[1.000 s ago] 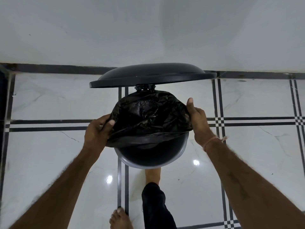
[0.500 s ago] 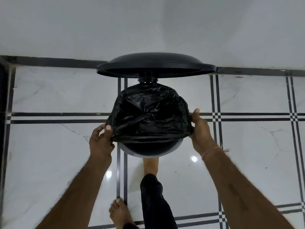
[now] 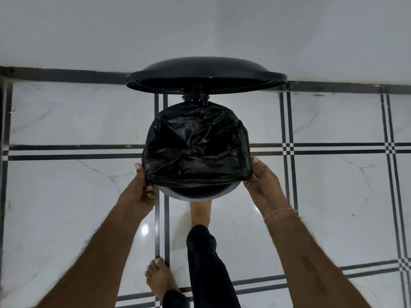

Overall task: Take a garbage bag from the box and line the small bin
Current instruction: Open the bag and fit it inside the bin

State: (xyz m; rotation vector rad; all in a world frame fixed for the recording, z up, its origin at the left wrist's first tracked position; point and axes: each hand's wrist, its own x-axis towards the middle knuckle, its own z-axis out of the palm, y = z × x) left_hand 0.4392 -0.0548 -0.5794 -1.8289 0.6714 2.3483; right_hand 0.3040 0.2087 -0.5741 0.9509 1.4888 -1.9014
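A crinkled black garbage bag (image 3: 195, 145) is stretched over most of the round mouth of the small bin (image 3: 195, 196), whose near rim still shows below the bag's edge. The bin's black lid (image 3: 206, 76) stands raised behind it. My left hand (image 3: 142, 187) pinches the bag's edge at the bin's left side. At the right side my right hand (image 3: 262, 183) grips the same edge. The garbage bag box is not in view.
The bin stands on a glossy white marble floor (image 3: 66, 207) with black stripe borders, close to a white wall (image 3: 200, 25). My right foot (image 3: 200, 212) is under the bin's front; my left foot (image 3: 159, 278) stands behind it.
Both hands have pulled the bag's edge toward me and down, so it covers more of the bin's mouth. The lid has tipped further up.
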